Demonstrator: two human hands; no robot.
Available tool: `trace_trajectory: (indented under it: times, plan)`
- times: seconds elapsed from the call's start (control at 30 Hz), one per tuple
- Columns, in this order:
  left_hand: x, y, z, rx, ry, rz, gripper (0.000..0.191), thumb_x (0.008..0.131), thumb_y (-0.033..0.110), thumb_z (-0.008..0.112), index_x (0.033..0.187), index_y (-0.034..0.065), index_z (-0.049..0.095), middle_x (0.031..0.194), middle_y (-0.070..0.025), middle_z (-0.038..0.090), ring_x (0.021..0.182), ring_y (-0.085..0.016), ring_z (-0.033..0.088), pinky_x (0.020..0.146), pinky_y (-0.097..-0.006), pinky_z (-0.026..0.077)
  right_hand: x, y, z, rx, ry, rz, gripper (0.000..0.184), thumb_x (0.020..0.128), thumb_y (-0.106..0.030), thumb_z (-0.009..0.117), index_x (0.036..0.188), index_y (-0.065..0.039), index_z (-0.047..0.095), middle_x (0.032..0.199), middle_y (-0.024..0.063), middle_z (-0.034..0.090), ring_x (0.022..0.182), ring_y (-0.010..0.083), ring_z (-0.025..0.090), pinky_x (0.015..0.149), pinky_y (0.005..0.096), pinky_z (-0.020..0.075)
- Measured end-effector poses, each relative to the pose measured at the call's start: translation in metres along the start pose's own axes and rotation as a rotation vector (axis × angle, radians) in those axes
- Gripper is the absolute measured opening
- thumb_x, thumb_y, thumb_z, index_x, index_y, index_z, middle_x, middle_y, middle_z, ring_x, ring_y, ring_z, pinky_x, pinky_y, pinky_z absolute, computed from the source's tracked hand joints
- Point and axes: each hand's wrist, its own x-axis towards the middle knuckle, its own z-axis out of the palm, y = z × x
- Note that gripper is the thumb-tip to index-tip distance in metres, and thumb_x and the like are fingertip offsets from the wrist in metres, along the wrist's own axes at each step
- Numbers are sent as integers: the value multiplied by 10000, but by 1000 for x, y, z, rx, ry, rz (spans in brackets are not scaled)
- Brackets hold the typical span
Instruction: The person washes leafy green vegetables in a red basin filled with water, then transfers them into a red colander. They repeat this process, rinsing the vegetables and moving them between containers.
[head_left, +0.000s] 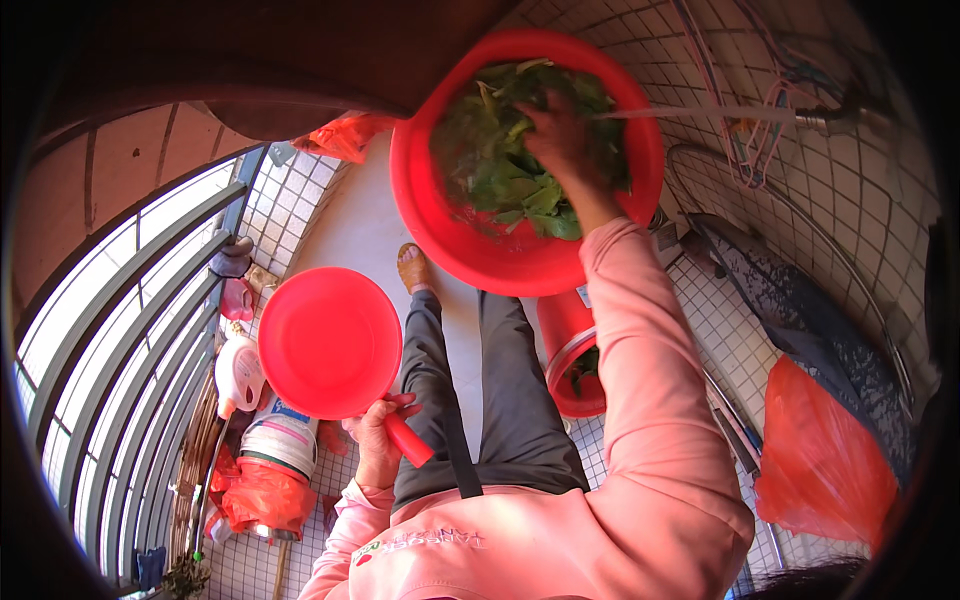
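Note:
My left hand (381, 433) grips the handle of a red plastic dipper (330, 343), whose round bowl looks empty. My right hand (553, 133) is in a large red plastic basin (487, 266), on top of green leafy vegetables (517, 184) lying in water. Its fingers are spread and slightly blurred, and whether they hold any leaves is not clear. A thin stream of water runs into the basin from a metal tap (825, 118) at the right.
A red bucket (559, 330) with some greens stands below the basin. Metal railings (142, 315), a white bottle (240, 375) and a tub in a red bag (268, 495) are on the left. Pink hangers (757, 150) and a red plastic bag (821, 457) are on the right.

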Motion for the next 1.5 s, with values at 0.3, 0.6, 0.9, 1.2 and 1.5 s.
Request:
trace_trajectory:
  times: [0.3,0.6,0.9,1.2,1.5]
  plan:
    - [4,12,-4,108,-55,1,267,748,26,533,1003,-53,537,964,-186,623,855,-361,679,710,-520,598,-65,-102,70,77,96,-181,544,723,-90,584,1265,-60,550,1400,291,320,1331,443,277,1107,592,165]
    - [5,33,-9,50,-113,21,339,724,-25,517,1061,-59,521,906,-165,603,775,-344,678,667,-510,606,-174,-68,28,322,75,-229,481,667,-45,579,1130,-125,681,1324,223,471,1308,383,371,1072,510,271]
    - [11,27,-21,80,-68,-20,379,726,-29,503,1103,-73,501,944,-188,602,776,-339,678,662,-495,609,-99,-7,65,550,355,517,943,793,-442,612,1488,-19,136,1448,428,81,1321,575,187,1073,616,209]
    - [4,29,-20,156,-34,44,187,760,39,532,932,-35,537,799,-159,606,795,-361,681,704,-511,597,-53,-132,61,357,-78,228,775,851,-480,569,1419,-26,303,1473,358,138,1381,535,85,1091,653,124]
    - [3,25,-19,126,-56,48,187,756,36,548,932,-28,544,808,-148,609,791,-360,684,698,-513,599,-97,3,44,20,-229,-79,473,800,-101,525,1263,-179,581,1408,87,460,1252,349,460,965,478,458]
